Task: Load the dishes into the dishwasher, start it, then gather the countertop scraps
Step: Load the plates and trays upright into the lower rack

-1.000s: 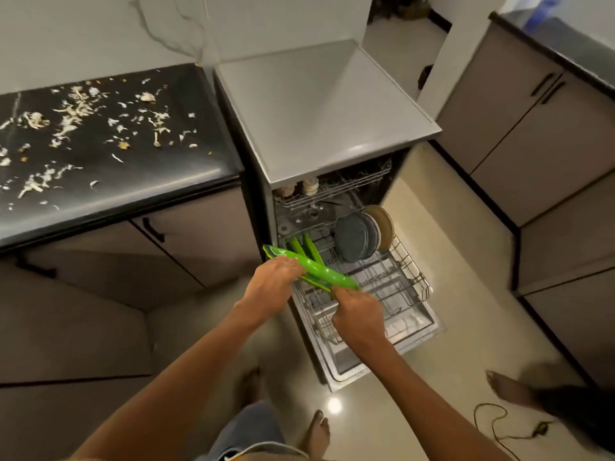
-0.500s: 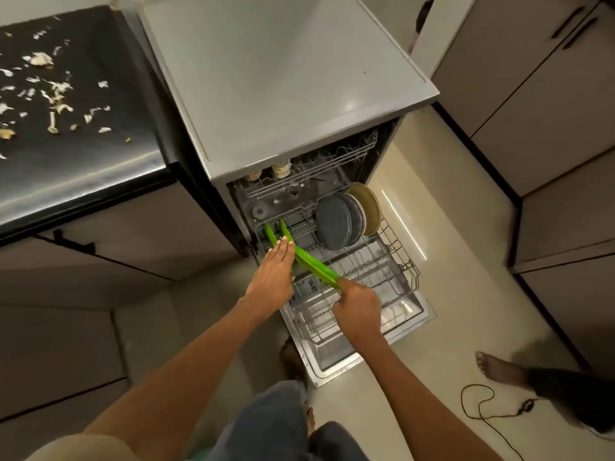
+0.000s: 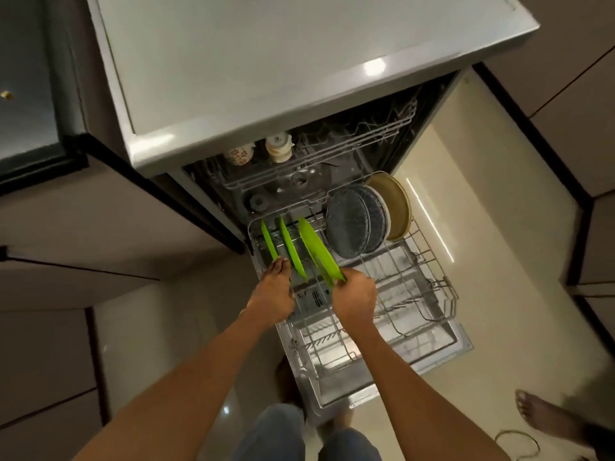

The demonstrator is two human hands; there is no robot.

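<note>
Loading step in hand. Lower rack [image 3: 432, 261] pulled out of the dishwasher [image 3: 299, 78]. Right hand [image 3: 354, 299] pinched the third green plate [image 3: 319, 249] by its near rim, plate tilted at the rack's back-left, beside two green plates already slotted. Left hand [image 3: 274, 289], fingers extended, touched the leftmost green plate [image 3: 269, 241]. Next, probably: seat the plate between tines, then release.
</note>
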